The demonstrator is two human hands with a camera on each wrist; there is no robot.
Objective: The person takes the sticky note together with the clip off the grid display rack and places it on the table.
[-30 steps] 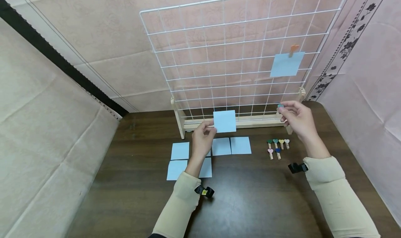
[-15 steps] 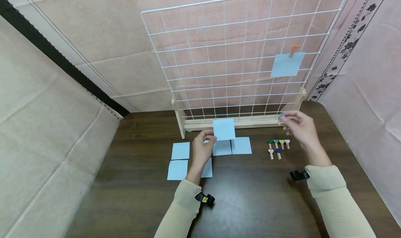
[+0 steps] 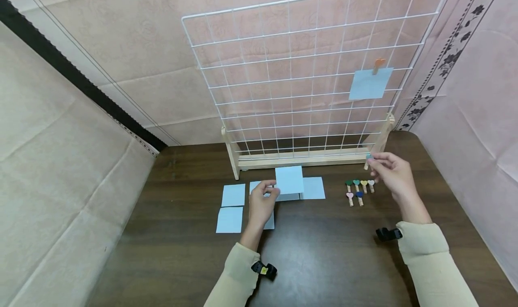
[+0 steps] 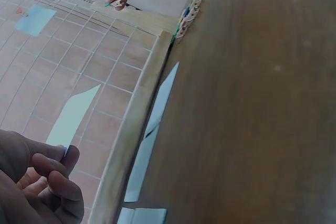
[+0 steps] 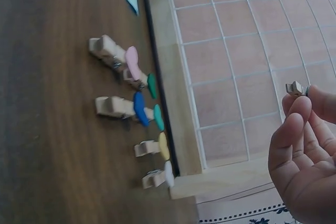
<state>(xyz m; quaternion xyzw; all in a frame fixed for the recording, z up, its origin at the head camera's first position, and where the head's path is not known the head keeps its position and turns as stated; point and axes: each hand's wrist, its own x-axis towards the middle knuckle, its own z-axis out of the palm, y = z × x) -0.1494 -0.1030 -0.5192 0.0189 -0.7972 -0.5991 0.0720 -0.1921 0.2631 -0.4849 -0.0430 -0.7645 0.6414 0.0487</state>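
My left hand (image 3: 262, 202) pinches a light blue square of paper (image 3: 289, 180) by its left edge, raised above the sheets lying on the table. In the left wrist view the held paper (image 4: 74, 114) stands out from between thumb and fingertips. My right hand (image 3: 393, 174) holds a small wooden clothespin (image 5: 297, 88) with a teal top between thumb and fingers, off to the right near the rack's foot. Below it several heart-topped clothespins (image 3: 359, 194) lie in two rows on the table. Other blue sheets (image 3: 229, 220) lie flat around my left hand, some partly hidden by it.
A white wire grid rack (image 3: 299, 77) stands in a wooden base (image 3: 267, 162) at the back of the dark table (image 3: 170, 248). High on its right side hangs a blue paper (image 3: 370, 84) under an orange clothespin (image 3: 378, 65). Pale cloth walls surround the table.
Both hands have moved down and closer to the person, away from the grid. The held paper has come down with the left hand; the right has drifted slightly right with its clothespin.
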